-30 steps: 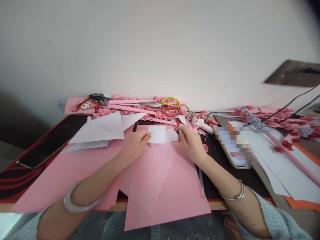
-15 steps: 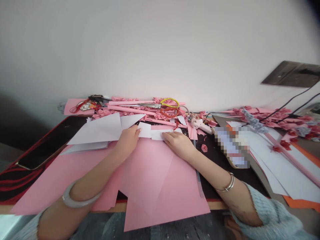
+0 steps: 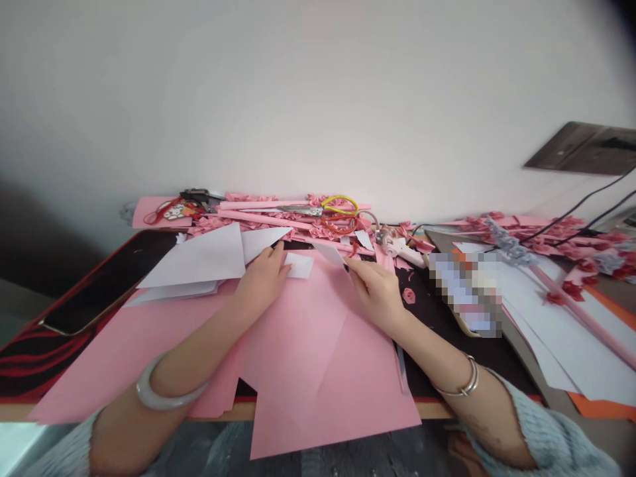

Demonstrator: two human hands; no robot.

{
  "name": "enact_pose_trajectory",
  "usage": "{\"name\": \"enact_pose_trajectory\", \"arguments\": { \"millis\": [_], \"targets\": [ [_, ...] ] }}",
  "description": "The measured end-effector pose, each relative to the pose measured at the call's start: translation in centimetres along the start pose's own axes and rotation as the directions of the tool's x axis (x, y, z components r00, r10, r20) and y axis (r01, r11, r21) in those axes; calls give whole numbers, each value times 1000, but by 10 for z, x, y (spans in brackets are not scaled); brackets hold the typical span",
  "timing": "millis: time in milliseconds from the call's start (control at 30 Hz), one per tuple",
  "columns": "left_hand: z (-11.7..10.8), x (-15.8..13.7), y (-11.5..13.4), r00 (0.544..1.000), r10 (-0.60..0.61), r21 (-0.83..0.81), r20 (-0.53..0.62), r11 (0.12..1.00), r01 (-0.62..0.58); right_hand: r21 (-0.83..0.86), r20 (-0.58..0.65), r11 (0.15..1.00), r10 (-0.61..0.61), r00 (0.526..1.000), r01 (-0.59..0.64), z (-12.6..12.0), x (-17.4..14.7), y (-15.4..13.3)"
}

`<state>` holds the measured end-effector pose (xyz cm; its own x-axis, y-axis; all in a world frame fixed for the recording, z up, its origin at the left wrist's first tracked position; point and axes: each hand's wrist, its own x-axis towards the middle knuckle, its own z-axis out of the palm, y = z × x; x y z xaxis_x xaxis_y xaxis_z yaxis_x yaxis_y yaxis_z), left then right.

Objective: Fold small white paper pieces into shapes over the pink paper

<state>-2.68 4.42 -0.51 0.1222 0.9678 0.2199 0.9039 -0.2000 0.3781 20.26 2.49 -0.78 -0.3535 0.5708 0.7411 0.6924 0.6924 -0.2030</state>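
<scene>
My right hand [image 3: 376, 286] pinches the lower right end of a white paper piece [image 3: 328, 253], which is raised at a slant above the pink sheet. My left hand [image 3: 264, 273] rests beside a small white paper square [image 3: 301, 266]. Its fingers are stretched out and its thumb, apart from them, touches the square's left edge. Both hands are over the far part of a large pink sheet [image 3: 318, 351]. White sheets [image 3: 196, 258] lie just left of my left hand, partly on another pink sheet [image 3: 149, 338].
Along the wall lie scissors [image 3: 308, 211], pink paper flower stems [image 3: 268, 222] and a white glue gun [image 3: 402, 252]. A black phone [image 3: 99, 285] lies at left, a blurred-out phone [image 3: 464, 298] at right. White sheets [image 3: 541, 318] and a wall socket [image 3: 571, 149] are farther right.
My right hand has lifted the right-hand white paper off the pink sheet and tilted it. My left hand has loosened from the small square, and its fingers now reach forward.
</scene>
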Motion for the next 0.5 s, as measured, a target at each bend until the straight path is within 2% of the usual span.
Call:
{"name": "enact_pose_trajectory", "arguments": {
  "millis": [67,100,133,167,200,233,267,300,333,367,400,500],
  "targets": [
    [-3,-2,2,992,22,-128,-123,991,-37,28,-72,999,-45,996,47,-5,0,-5],
    [-5,-4,4,988,24,-238,-155,969,-61,40,-81,996,-81,993,84,-8,1,-8],
    [-8,-6,7,990,10,-394,-138,917,-64,61,-73,990,-125,990,129,-11,2,-11],
    [-10,-8,10,999,1,-572,-49,820,-29,77,-63,981,-173,983,178,-13,2,-14],
    [-12,-11,13,992,27,-740,121,669,72,91,-43,970,-221,974,224,-15,3,-16],
    [-14,-13,17,953,84,-841,292,497,214,103,-13,959,-265,964,265,-16,4,-18],
    [-15,-16,20,893,173,-875,417,343,342,112,20,948,-303,953,299,-16,5,-20],
    [-15,-18,23,838,265,-874,478,236,424,121,55,938,-332,942,324,-16,5,-22],
    [-15,-20,24,796,332,-862,506,184,472,129,85,933,-349,933,337,-15,6,-23],
    [-15,-21,25,770,373,-854,517,171,491,140,109,931,-354,929,338,-14,6,-23],
    [-15,-22,25,767,381,-856,516,187,483,157,130,932,-347,929,326,-13,6,-23],
    [-14,-23,22,815,335,-875,472,289,388,237,173,958,-204,963,161,-13,6,-22]
  ]
}}
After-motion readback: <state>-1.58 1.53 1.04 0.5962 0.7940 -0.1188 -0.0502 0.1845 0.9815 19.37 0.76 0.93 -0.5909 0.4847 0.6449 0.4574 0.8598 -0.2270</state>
